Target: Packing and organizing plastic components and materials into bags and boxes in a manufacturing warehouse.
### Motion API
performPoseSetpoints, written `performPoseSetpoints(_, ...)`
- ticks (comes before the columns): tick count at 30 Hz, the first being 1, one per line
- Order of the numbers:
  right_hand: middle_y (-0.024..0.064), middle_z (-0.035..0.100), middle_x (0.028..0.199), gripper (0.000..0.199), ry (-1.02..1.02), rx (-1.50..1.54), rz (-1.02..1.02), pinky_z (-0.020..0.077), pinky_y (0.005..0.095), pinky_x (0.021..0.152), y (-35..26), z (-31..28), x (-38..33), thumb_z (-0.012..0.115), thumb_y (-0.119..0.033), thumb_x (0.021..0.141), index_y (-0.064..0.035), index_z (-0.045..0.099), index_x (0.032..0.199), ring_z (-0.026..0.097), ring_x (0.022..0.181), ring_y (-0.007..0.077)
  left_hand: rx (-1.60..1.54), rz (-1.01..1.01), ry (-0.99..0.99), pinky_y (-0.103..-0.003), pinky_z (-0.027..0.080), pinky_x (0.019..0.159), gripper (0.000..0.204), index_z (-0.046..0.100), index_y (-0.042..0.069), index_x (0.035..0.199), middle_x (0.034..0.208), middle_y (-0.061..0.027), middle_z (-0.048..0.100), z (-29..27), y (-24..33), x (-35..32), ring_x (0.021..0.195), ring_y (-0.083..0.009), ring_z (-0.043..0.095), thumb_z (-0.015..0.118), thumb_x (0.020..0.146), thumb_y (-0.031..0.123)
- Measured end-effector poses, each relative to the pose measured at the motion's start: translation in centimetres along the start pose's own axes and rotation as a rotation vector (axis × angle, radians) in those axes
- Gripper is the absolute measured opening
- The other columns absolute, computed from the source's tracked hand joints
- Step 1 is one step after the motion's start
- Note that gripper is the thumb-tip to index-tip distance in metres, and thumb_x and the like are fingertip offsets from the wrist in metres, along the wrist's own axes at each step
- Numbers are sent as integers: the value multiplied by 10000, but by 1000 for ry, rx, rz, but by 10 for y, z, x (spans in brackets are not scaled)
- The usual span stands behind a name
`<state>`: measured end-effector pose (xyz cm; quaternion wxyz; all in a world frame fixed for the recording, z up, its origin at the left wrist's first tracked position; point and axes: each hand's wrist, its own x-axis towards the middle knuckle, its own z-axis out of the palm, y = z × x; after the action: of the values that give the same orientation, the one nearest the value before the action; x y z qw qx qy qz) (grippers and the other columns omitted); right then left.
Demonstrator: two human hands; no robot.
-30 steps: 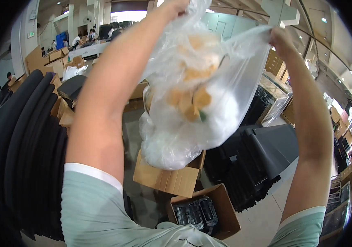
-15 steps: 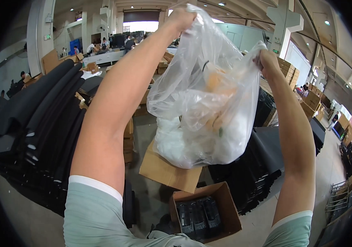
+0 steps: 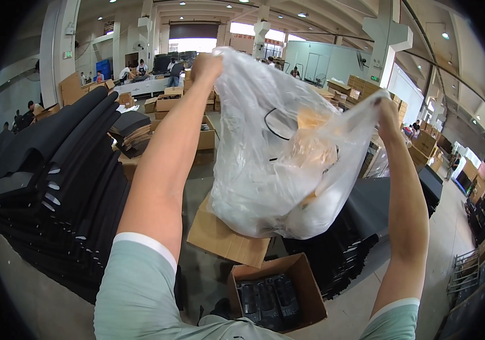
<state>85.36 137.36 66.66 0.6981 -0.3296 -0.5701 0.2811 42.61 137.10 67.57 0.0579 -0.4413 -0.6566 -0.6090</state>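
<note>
I hold a large clear plastic bag (image 3: 279, 164) up in front of me with both arms raised. My left hand (image 3: 205, 63) grips its top left edge and my right hand (image 3: 387, 113) grips its top right edge. Inside the bag lie white and tan crumpled pieces and a thin black loop. The bag hangs above a flat cardboard sheet (image 3: 225, 238).
An open cardboard box (image 3: 305, 283) with black items stands on the floor below. Tall stacks of black foam sheets (image 3: 55, 187) rise at the left, and more black stacks (image 3: 344, 249) at the right. Cardboard boxes (image 3: 166, 105) and people at tables (image 3: 140, 82) fill the far hall.
The view has dropped and turned, so the bag now sits lower and further right in the picture. Both hands keep their grip on the bag's top edges.
</note>
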Motion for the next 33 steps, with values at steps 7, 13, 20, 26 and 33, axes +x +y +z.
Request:
performPoseSetpoints(7, 59, 541, 706, 189, -133, 64, 181, 486, 275, 512, -3, -64, -46, 402, -161, 940, -21, 525, 915, 537, 570, 152, -443, -82, 324, -413, 496, 776, 230, 609, -62, 941, 928, -209, 650, 15, -83, 19, 896, -365, 627, 591, 754, 71)
performPoseSetpoints(13, 143, 635, 848, 244, 26, 232, 280, 509, 291, 585, -23, -78, -84, 378, -112, 937, 37, 564, 986, 603, 674, 196, -200, 564, -659, -401, 492, 671, 219, 661, 21, 774, 749, -178, 646, 29, 6, -178, 706, -323, 635, 591, 767, 227)
performPoseSetpoints(20, 192, 629, 1065, 311, -165, 447, 251, 489, 373, 816, -36, -120, -116, 349, -126, 940, 67, 563, 1058, 616, 950, 280, 46, 750, -1038, -442, 492, 722, 284, 653, 34, 935, 863, -203, 652, 142, -25, -290, 788, -373, 623, 596, 763, 253)
performPoseSetpoints(26, 174, 622, 1092, 343, -86, 480, 202, 461, 381, 903, -39, -137, -174, 358, -174, 953, 62, 561, 1099, 595, 1020, 268, -250, 68, -645, -403, 455, 897, 658, 506, -2, 1143, 1152, -192, 556, 218, -19, -331, 1067, -343, 548, 727, 700, 431)
performPoseSetpoints(33, 161, 586, 1177, 366, -219, 396, 175, 436, 385, 949, -51, -130, -159, 361, -172, 951, 67, 528, 1173, 575, 1047, 254, -229, 164, -739, -431, 478, 806, 476, 543, 29, 1095, 943, -169, 645, 248, 0, -376, 917, -332, 622, 694, 726, 290)
